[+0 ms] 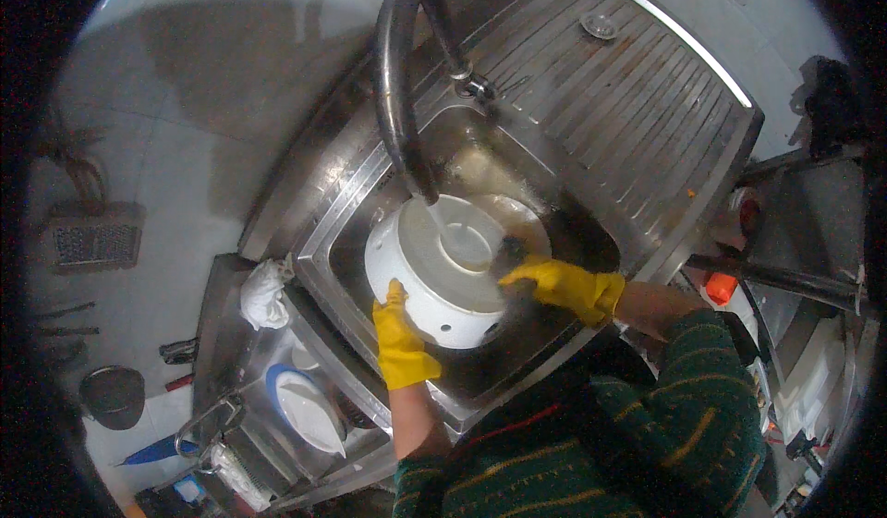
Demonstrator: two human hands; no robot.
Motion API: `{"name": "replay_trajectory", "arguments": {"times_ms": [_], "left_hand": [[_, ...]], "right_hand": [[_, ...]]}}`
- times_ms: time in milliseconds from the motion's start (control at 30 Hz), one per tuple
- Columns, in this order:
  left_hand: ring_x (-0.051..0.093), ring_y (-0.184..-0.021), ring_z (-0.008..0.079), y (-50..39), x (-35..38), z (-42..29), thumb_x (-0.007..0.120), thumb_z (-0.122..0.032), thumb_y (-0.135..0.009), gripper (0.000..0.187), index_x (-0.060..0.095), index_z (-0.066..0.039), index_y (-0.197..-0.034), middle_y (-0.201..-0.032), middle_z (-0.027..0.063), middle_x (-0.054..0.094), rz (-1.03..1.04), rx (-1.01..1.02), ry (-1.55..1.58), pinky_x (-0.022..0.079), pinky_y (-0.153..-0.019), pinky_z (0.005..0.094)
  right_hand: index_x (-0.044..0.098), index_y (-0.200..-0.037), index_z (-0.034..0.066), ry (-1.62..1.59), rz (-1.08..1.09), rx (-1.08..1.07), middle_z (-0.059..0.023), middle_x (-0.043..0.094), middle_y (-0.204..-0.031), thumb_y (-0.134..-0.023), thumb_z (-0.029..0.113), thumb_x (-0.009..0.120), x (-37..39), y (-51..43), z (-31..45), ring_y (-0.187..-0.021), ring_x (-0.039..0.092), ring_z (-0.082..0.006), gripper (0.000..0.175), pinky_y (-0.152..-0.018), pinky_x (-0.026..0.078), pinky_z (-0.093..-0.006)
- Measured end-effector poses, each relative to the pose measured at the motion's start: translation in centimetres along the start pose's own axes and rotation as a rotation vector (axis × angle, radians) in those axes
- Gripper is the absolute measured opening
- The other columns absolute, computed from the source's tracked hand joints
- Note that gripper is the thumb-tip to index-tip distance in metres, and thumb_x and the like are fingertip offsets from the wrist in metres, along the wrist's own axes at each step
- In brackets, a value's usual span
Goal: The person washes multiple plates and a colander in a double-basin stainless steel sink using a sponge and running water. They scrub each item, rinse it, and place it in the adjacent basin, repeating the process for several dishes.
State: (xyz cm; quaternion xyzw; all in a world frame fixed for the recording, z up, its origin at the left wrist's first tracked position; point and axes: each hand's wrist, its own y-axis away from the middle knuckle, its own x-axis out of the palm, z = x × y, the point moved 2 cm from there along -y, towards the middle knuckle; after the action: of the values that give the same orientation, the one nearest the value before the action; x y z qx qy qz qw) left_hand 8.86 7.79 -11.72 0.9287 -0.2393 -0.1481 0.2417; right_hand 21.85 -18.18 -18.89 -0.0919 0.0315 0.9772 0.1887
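Observation:
My left hand [402, 341], in a yellow rubber glove, grips the near left wall of a round white pot-like vessel [409, 286] with holes in its side. The vessel is tilted in a stainless steel sink [478, 379] and has a raised ring inside. From the curved metal faucet [398, 88] a stream of water falls into it. My right hand [561, 286], in a matching glove, holds a dark scrubber [511, 251] at the vessel's right rim; blur hides its exact shape. Behind the vessel lies another round, wet item [523, 216], partly covered.
A ribbed steel drainboard [624, 102] adjoins the sink at upper right, with a small clear round object [599, 26] on it. At left are a crumpled white cloth [265, 296] and a blue-and-white dish [305, 407]. A grater [97, 244] hangs on the tiled wall.

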Motion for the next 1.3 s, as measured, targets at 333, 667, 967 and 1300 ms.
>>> {"name": "replay_trajectory", "arguments": {"times_ms": [333, 667, 967, 1300], "left_hand": [[0.056, -0.078, 0.0152, -0.6, 0.0, 0.5, 0.069, -0.027, -0.093, 0.035, 0.06, -0.003, -0.116, -0.089, 0.0036, 0.062, 0.117, 0.119, -0.102, 0.047, -0.07, 0.03], [0.06, -0.083, 0.0192, -0.4, 0.6, -0.4, 0.069, -0.031, -0.093, 0.042, 0.058, -0.002, -0.12, -0.098, 0.0076, 0.064, 0.087, 0.099, -0.035, 0.051, -0.072, 0.0329], [0.06, -0.092, 0.0233, 0.0, 0.3, -0.4, 0.066, -0.046, -0.092, 0.057, 0.056, 0.002, -0.12, -0.108, 0.0136, 0.062, -0.053, 0.021, -0.138, 0.052, -0.077, 0.0375], [0.056, -0.082, 0.0189, -4.2, 3.0, -2.4, 0.07, -0.05, -0.088, 0.052, 0.063, 0.0, -0.104, -0.092, 0.0086, 0.063, 0.048, 0.004, -0.231, 0.047, -0.071, 0.0321]], "right_hand": [[0.061, -0.128, 0.0176, 0.081, -0.272, 0.13, -0.0177, 0.056, -0.13, -0.077, 0.007, 0.062, 1.1, -2.6, 2.3, -0.128, 0.046, -0.0379, 0.053, -0.108, 0.037, -0.0465], [0.064, -0.125, 0.0181, 0.357, -0.313, 0.2, -0.0139, 0.058, -0.129, -0.081, 0.006, 0.066, 1.0, -6.3, 2.5, -0.123, 0.05, -0.0363, 0.046, -0.108, 0.037, -0.045], [0.062, -0.127, 0.0198, 0.361, -0.551, 0.065, -0.0198, 0.061, -0.114, -0.077, 0.011, 0.066, 1.4, -10.2, 2.8, -0.113, 0.054, -0.0423, 0.051, -0.097, 0.044, -0.0485], [0.06, -0.129, 0.0068, 0.144, -0.445, -0.243, -0.0203, 0.06, -0.127, -0.079, 0.017, 0.072, -4.2, -18.2, 7.1, -0.12, 0.055, -0.036, 0.053, -0.103, 0.043, -0.0393]]}}
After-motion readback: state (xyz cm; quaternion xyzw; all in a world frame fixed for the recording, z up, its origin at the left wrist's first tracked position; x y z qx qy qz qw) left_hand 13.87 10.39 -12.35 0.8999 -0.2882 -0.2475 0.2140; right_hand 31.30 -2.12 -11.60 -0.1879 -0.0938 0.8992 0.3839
